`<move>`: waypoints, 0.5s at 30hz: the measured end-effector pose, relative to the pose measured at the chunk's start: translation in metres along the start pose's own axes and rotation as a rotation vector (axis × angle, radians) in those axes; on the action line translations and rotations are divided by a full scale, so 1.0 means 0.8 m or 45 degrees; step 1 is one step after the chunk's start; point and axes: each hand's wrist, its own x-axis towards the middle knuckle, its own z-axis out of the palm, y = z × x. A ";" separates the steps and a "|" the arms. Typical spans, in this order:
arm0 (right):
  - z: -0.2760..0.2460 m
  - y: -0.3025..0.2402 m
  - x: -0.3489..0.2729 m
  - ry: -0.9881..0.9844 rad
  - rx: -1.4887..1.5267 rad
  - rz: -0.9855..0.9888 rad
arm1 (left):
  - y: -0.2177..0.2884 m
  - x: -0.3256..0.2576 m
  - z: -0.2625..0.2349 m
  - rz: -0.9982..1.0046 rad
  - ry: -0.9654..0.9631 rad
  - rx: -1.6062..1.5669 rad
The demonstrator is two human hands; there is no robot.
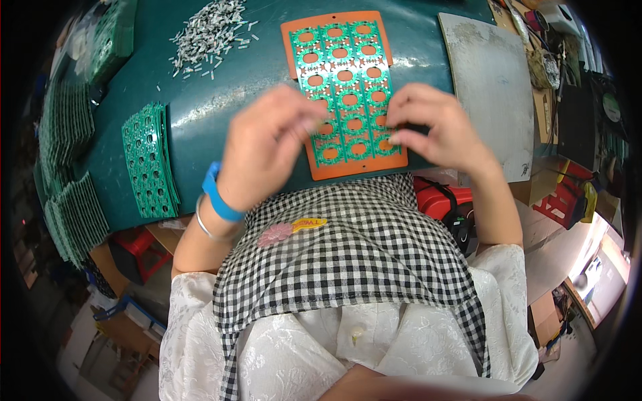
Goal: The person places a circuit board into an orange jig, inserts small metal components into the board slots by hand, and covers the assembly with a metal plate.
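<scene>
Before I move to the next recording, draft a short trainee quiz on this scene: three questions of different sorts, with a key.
1. Multiple choice: what colour is the tray under the green circuit-board panel between the hands?
A) white
B) orange
C) purple

2. True or false: the heap of small silvery parts lies to the person's right of the panel.

3. Fill in: the blue wristband is on the same arm as the ____ hand.

Key:
1. B.
2. False; the heap of small silvery parts lies to the person's left of the panel.
3. left hand.
</scene>
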 end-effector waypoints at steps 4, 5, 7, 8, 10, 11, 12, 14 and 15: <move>-0.022 0.035 0.055 0.239 -0.121 0.187 | 0.016 -0.028 0.030 -0.189 -0.561 -0.630; -0.021 0.036 0.075 0.244 -0.122 0.177 | 0.016 -0.033 0.039 -0.245 -0.639 -0.684; -0.022 0.037 0.110 0.221 -0.393 0.405 | 0.008 -0.037 0.050 -0.321 -0.704 -0.792; -0.019 0.055 0.119 0.234 -0.398 0.391 | 0.003 -0.041 0.056 -0.310 -0.698 -0.777; -0.004 0.093 0.128 0.257 -0.530 0.356 | -0.006 -0.047 0.066 -0.040 -0.585 -0.694; -0.004 0.096 0.133 0.262 -0.530 0.320 | -0.010 -0.051 0.068 -0.035 -0.558 -0.669; -0.010 0.097 0.135 0.195 -0.558 0.417 | -0.009 -0.054 0.070 0.020 -0.522 -0.636; -0.032 0.063 0.142 -0.007 -0.183 0.787 | -0.011 -0.065 0.073 0.084 -0.453 -0.617; -0.039 0.065 0.130 0.114 0.019 0.760 | -0.013 -0.070 0.076 0.094 -0.433 -0.594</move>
